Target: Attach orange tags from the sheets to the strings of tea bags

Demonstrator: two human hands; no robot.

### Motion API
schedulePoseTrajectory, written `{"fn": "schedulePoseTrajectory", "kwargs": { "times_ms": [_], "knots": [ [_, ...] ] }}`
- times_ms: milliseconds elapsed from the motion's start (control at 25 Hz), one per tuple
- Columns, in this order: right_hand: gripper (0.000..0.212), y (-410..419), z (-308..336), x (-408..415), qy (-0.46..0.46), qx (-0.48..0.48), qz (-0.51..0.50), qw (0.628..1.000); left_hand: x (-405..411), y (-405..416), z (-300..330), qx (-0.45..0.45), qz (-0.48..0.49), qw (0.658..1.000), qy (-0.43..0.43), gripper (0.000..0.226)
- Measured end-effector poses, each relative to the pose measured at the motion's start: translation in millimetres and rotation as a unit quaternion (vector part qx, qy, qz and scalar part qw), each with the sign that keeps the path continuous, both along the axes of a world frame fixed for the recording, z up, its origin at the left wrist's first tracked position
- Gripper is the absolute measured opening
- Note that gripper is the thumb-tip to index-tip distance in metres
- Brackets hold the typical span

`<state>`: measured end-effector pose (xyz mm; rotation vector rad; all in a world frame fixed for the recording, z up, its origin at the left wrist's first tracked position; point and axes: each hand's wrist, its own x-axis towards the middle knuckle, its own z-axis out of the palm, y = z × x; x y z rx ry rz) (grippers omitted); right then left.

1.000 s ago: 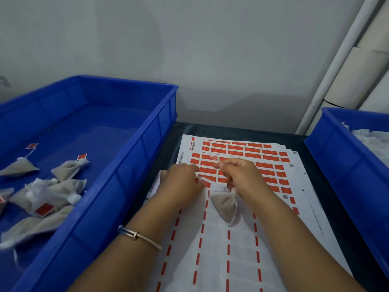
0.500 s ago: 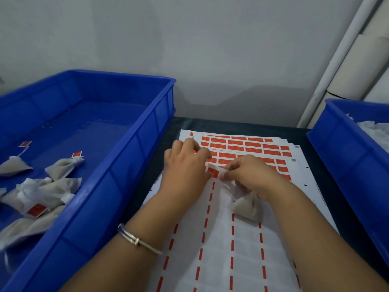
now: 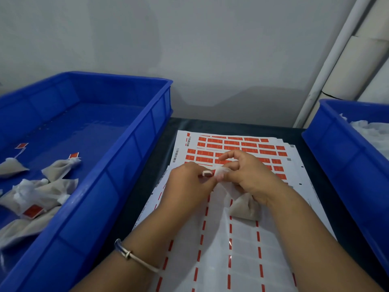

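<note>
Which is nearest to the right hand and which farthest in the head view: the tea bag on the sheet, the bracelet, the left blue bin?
From the right hand:
1. Tea bag, just below the hand on the tag sheet.
2. Bracelet, on the left wrist, lower left.
3. Left blue bin, far left.

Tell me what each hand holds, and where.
Left hand pinches the orange tag by its edge; right hand pinches its other end, tea bag hanging below.
</note>
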<state>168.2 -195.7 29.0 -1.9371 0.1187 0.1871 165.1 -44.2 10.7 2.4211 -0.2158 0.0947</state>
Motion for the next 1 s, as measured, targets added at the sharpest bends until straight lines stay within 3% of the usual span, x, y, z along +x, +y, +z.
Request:
{"fn": "schedulePoseTrajectory", "kwargs": {
  "times_ms": [120,200,280,360,520,800,1000],
  "knots": [
    [0.034,0.9,-0.1,-1.2,-0.023,-0.006,0.002,1.000,0.8,4.0,1.7,-0.082,0.020,0.995,0.051,0.015],
    [0.031,2.1,-0.1,-1.6,-0.030,-0.012,0.005,0.999,0.8,7.1,3.7,-0.145,0.039,0.985,0.079,0.029],
    [0.030,3.1,0.2,-2.3,-0.040,-0.021,0.009,0.999,3.3,8.4,2.5,-0.160,0.052,0.983,0.079,0.028],
    [0.030,3.7,0.4,-2.9,-0.051,-0.019,0.012,0.998,3.9,7.8,1.9,-0.124,0.044,0.989,0.061,0.012],
    [0.031,4.5,-0.2,-3.9,-0.066,-0.020,0.007,0.998,3.8,8.3,2.4,-0.061,0.002,0.998,0.032,0.028],
    [0.028,6.0,1.1,-5.2,-0.075,-0.029,0.007,0.997,1.0,3.9,4.2,-0.032,0.017,0.999,0.014,0.021],
    [0.030,6.6,1.7,-5.5,-0.082,-0.047,-0.001,0.995,-0.7,3.5,5.0,-0.005,-0.023,0.999,-0.024,0.027]
  ]
}}
